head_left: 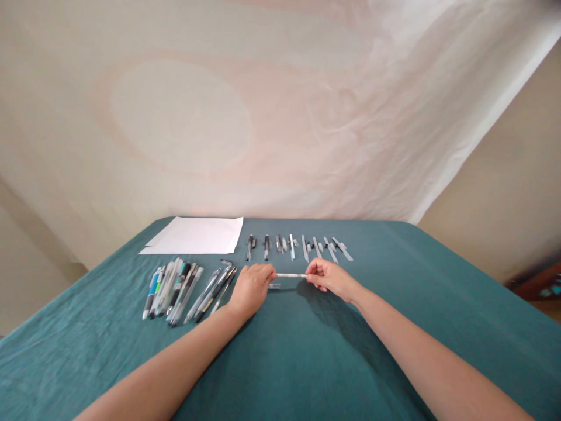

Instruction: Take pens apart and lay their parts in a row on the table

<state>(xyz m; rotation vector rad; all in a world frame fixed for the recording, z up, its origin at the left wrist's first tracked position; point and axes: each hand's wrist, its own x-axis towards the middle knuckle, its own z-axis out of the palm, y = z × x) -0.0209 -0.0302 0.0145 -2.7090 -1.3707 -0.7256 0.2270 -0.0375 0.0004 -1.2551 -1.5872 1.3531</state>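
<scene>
A thin white rod with small dark marks, which looks like a pen refill (290,275), is stretched level between my two hands above the cloth. Closed fingers of my left hand (253,286) grip its left end. My right hand (326,276) pinches the other end between thumb and fingertips. Just below my left fingertips lies a small clear pen cap (274,286). Beside my left wrist are several clear and black pens (214,292), partly hidden by that hand.
Farther left lies a bunch of mixed pens (173,289). White paper sheets (197,235) rest at the back left of the green tablecloth (421,327). A row of pens and caps (304,248) spans the back, beyond my hands. A pale cloth (280,146) hangs behind.
</scene>
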